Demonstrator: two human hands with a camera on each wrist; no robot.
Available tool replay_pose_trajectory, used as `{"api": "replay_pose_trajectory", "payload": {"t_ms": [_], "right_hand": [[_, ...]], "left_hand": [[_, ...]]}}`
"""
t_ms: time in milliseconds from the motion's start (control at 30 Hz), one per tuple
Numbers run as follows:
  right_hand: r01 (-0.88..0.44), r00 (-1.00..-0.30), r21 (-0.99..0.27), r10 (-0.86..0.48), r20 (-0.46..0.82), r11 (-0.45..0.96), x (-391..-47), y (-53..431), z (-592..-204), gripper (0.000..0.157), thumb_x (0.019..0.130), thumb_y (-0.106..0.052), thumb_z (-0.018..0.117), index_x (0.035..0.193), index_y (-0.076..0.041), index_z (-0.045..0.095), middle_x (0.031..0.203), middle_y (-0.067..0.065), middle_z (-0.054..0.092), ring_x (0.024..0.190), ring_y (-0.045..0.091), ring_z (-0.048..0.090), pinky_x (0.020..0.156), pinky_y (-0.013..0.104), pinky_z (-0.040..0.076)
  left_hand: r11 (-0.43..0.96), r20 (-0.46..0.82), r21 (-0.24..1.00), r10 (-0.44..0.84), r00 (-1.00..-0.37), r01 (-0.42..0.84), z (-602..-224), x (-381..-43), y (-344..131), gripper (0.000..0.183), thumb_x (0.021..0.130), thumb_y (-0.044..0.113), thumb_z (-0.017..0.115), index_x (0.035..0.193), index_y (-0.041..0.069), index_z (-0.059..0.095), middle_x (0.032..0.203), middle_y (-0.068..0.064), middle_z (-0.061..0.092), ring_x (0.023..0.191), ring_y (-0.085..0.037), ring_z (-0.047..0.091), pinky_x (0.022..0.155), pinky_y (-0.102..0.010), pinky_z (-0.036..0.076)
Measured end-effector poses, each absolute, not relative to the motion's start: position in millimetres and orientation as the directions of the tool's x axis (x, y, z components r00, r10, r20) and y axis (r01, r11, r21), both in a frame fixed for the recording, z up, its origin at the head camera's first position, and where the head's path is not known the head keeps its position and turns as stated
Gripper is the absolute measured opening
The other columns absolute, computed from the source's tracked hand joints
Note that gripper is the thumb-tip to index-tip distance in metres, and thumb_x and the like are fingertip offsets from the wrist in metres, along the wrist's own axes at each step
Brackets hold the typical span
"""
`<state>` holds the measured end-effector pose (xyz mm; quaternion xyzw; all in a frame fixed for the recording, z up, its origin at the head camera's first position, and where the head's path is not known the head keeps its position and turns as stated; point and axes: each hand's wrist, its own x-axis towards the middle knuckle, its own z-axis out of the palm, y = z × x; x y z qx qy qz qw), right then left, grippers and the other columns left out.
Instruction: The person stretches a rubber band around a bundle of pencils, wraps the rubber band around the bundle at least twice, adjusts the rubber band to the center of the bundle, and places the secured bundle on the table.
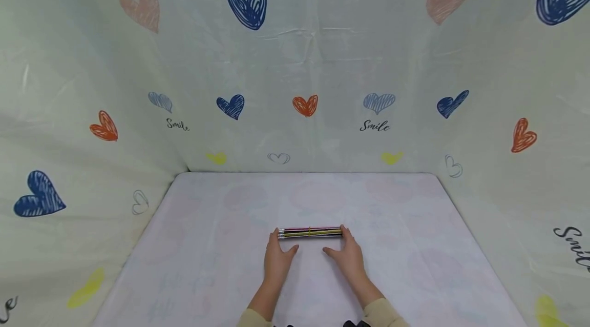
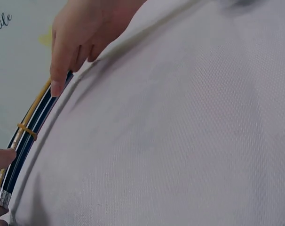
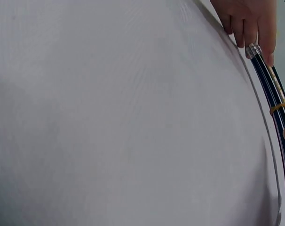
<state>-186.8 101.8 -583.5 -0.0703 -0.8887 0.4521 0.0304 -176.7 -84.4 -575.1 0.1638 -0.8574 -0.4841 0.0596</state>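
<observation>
A bundle of striped pencils (image 1: 310,232), dark, yellow and pink, lies crosswise on the white table in front of the person. A yellow rubber band (image 2: 27,131) circles its middle. Silvery ends (image 3: 253,50) show at the left side. My left hand (image 1: 276,260) has its fingers at the left end, and my right hand (image 1: 349,260) has its fingers at the right end. In the head view both thumbs point inward, apart from the pencils on the near side. In the wrist views the thumbs overlap the bundle.
A white-covered table (image 1: 207,245) has rounded far corners. Behind it and along both sides hangs a pale curtain (image 1: 332,60) printed with hearts and the word Smile. Small dark objects (image 1: 355,323) show at the bottom edge, between the sleeves.
</observation>
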Motion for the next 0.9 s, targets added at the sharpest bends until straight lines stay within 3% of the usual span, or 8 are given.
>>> {"api": "replay_pose_trajectory", "payload": {"t_ms": [133, 400, 900], "right_hand": [[0.055, -0.997, -0.740, 0.073, -0.007, 0.671, -184.8, 107.2, -588.3, 0.093, 0.069, -0.024, 0.089, 0.142, 0.007, 0.040, 0.146, 0.037, 0.030, 0.130, 0.062, 0.024, 0.103, 0.065, 0.027], [0.067, -0.996, -0.749, 0.005, -0.085, 0.659, -184.7, 117.4, -595.2, 0.104, 0.070, -0.036, 0.088, 0.149, 0.000, 0.030, 0.152, 0.034, 0.020, 0.134, 0.061, 0.015, 0.102, 0.069, 0.023], [0.095, -0.992, -0.787, -0.011, -0.128, 0.609, -193.0, 124.9, -587.3, 0.096, 0.068, -0.028, 0.089, 0.145, 0.000, 0.039, 0.150, 0.032, 0.028, 0.136, 0.051, 0.025, 0.107, 0.060, 0.024]], "left_hand": [[0.541, -0.049, 0.811, -0.320, -0.946, -0.225, -575.4, -173.0, -87.0, 0.083, 0.074, 0.012, 0.085, 0.140, -0.009, 0.040, 0.146, -0.036, 0.031, 0.131, -0.057, 0.029, 0.104, -0.061, 0.029], [0.580, -0.066, 0.783, -0.277, -0.958, -0.222, -577.6, -169.6, -90.0, 0.093, 0.069, 0.013, 0.089, 0.143, -0.006, 0.037, 0.148, -0.035, 0.028, 0.132, -0.057, 0.027, 0.103, -0.062, 0.030], [0.650, -0.092, 0.738, -0.168, -0.981, -0.181, -582.5, -175.6, -105.8, 0.099, 0.066, 0.015, 0.090, 0.143, -0.010, 0.033, 0.147, -0.035, 0.030, 0.133, -0.055, 0.028, 0.105, -0.060, 0.029]]}}
